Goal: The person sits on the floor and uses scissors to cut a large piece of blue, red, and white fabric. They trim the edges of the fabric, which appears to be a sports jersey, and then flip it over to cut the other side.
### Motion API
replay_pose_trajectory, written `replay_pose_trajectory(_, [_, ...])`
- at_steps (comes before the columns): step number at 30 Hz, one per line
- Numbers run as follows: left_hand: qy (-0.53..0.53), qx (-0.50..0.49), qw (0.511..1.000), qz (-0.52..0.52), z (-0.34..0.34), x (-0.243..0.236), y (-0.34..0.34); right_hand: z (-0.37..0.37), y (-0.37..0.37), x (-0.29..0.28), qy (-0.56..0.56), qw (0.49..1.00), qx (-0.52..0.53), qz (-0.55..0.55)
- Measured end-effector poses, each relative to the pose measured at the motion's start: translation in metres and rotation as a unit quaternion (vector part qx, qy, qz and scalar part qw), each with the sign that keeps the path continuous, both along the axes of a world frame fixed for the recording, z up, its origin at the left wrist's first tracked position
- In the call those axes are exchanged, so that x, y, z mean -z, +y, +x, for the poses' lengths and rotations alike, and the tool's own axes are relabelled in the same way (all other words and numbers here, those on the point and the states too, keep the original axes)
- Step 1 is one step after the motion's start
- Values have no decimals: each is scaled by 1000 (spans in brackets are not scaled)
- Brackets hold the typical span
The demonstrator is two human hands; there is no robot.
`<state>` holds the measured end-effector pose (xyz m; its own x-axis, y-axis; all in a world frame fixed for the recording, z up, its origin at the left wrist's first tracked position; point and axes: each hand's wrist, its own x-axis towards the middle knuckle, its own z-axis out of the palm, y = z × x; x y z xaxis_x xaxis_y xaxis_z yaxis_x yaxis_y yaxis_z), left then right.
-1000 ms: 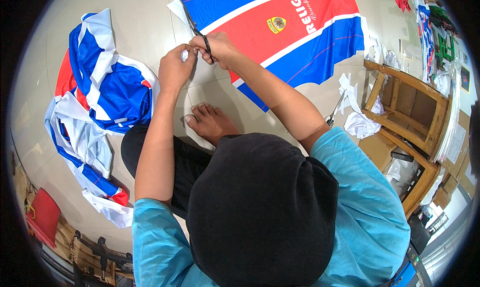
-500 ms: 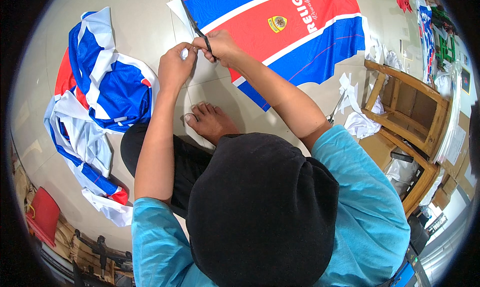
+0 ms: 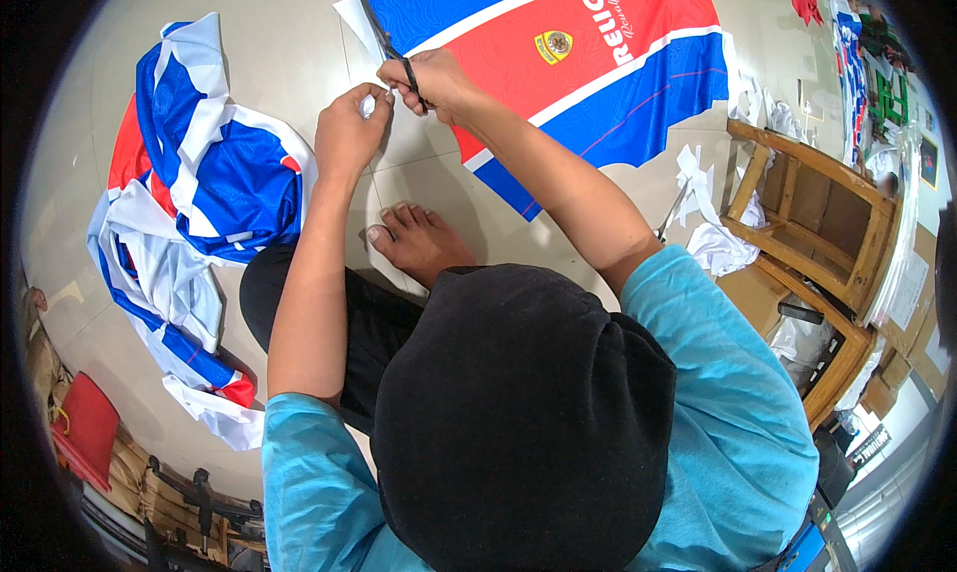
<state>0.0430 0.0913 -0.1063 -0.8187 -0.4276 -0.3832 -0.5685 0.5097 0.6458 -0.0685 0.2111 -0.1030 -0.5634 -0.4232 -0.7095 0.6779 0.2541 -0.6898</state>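
My right hand [image 3: 435, 80] grips a pair of scissors [image 3: 383, 36] by dark handles. Their blades point up and left, over the white edge of a printed fabric panel [image 3: 498, 59] in red, blue and white, spread on the floor. My left hand [image 3: 349, 134] is closed in a pinch just left of the right one. A small bit of white fabric [image 3: 368, 106] shows between its thumb and fingers; the rest of it is hidden.
Piled blue, white and red fabric [image 3: 244, 178] lies on the floor to my left. My bare foot [image 3: 424, 241] rests below my hands. At right stand a wooden frame [image 3: 812, 208] and white scraps [image 3: 720, 248]. A red chair part [image 3: 88, 428] shows lower left.
My right hand has shifted slightly up with the scissors, a little farther from the left hand. The left hand has stayed nearly in place.
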Motion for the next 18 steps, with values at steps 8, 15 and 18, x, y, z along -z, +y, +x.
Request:
replay_pose_trajectory(8, [8,11,1000,2,0,4,-1,-3,0,15,24,1000,-10,3])
replay_pose_trajectory(15, [112,-10,991,-73,3,16,-10,4,8,18,39,999,-28,-1])
replay_pose_trajectory(18, [252,-116,958,-78,3,18,-36,24,22,14,77,991,-89,63])
